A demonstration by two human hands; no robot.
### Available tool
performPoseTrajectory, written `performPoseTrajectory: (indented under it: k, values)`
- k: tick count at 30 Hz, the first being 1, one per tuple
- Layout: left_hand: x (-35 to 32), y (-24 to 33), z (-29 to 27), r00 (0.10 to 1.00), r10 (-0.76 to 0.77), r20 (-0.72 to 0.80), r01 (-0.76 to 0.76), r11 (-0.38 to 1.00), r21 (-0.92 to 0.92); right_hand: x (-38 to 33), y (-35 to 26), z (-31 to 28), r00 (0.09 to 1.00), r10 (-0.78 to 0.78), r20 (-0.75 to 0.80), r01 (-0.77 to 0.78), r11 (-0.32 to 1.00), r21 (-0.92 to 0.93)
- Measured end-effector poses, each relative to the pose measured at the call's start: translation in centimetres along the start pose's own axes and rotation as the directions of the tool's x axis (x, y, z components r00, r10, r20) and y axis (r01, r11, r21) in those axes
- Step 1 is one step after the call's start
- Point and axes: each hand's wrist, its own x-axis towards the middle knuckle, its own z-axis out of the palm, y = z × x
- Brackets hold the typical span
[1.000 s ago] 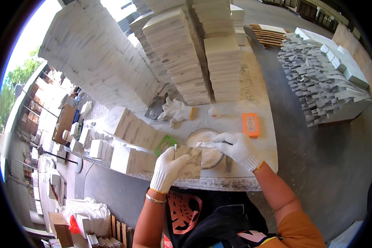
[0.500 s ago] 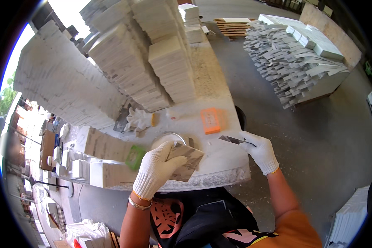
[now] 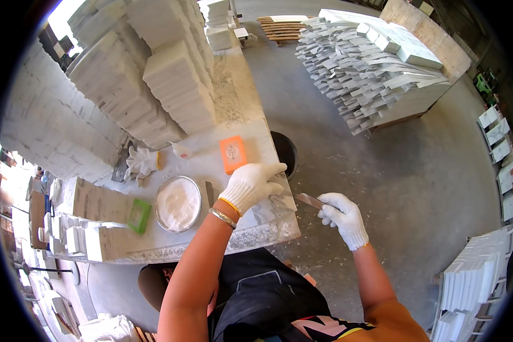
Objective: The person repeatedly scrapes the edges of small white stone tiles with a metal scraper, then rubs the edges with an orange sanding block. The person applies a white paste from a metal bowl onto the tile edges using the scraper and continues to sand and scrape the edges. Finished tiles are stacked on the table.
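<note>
My left hand point(image 3: 252, 185), in a white knit glove, reaches over the table's right corner with thumb and forefinger apart. Beneath it a grey-veined marble tile point(image 3: 267, 212) appears to lie on the tabletop, partly covered by the hand. Out past the table edge, my right hand point(image 3: 343, 218), also gloved, grips a putty knife point(image 3: 309, 200) with its flat blade pointing left. A round metal bowl point(image 3: 199, 212) of white paste or powder point(image 3: 178, 202) stands left of my left wrist. Just beyond the left hand sits an orange box point(image 3: 232, 154).
Tall stacks of pale stone tiles point(image 3: 179, 85) crowd the table's far left. A spare glove point(image 3: 141, 164), small white bottle point(image 3: 181, 150) and green box point(image 3: 138, 215) lie nearer. A black bucket point(image 3: 285, 153) stands beyond the right edge; a pile of stone strips point(image 3: 353, 80) is farther off.
My left hand has moved right and forward, and the tile it held now appears to be on the table. The right hand has shifted slightly left and down. The view has turned rightward.
</note>
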Motion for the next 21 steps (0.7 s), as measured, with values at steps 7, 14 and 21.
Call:
performPoseTrajectory:
  k: [7,14,21]
  values:
    - [-4.1,0.0,2.2,0.968,-0.019,-0.250,0.032,0.998,0.049,3.3,0.0,1.8,0.982,-0.120,0.149,0.138,0.983,-0.120]
    - [-7.1,-1.8,4.3,0.959,0.085,-0.269,-0.024,0.974,0.225,6.0,1.9,3.5,0.791,-0.545,0.278,0.611,0.731,-0.305]
    - [-7.1,-2.1,4.7,0.953,0.067,-0.295,-0.015,0.984,0.176,5.1,1.8,3.2,0.858,-0.421,0.295,0.509,0.774,-0.376]
